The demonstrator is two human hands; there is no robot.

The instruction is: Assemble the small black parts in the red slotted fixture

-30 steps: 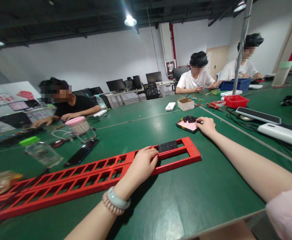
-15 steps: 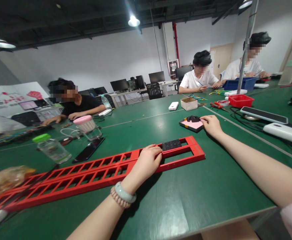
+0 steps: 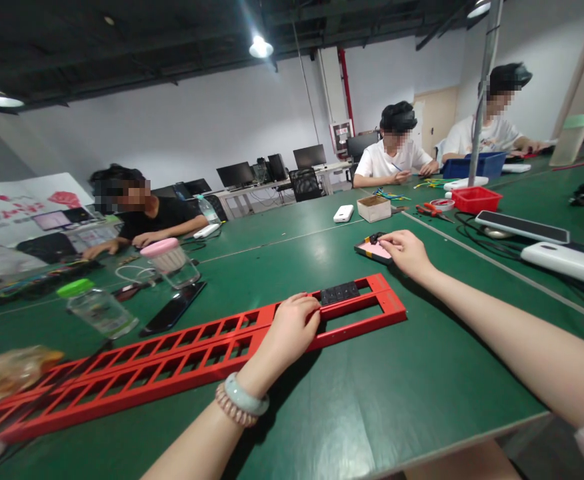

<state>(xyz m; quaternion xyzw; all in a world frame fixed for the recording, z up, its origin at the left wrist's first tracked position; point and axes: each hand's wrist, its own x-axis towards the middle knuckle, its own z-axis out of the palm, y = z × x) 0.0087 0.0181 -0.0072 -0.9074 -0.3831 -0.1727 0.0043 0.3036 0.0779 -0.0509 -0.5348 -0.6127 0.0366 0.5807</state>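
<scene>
I log right hand [image 3: 406, 252] slid onto tray [image 3: 369, 251], grip unclear | left hand [image 3: 292, 327] clamps rack [image 3: 172, 353], fingers together | inserts [image 3: 339, 293]: one bay filled, rest empty

Nothing legible anywhere in here, folks.

Closest thing to lettering is the white banner [image 3: 27, 207] standing past the table's far left edge: red characters and a red emblem across it, all too blurred to read. Over on the back wall, a red-and-white cabinet [image 3: 341, 137] shows a pale panel, and it's too small to read. No word, brand or number I can call out.
</scene>
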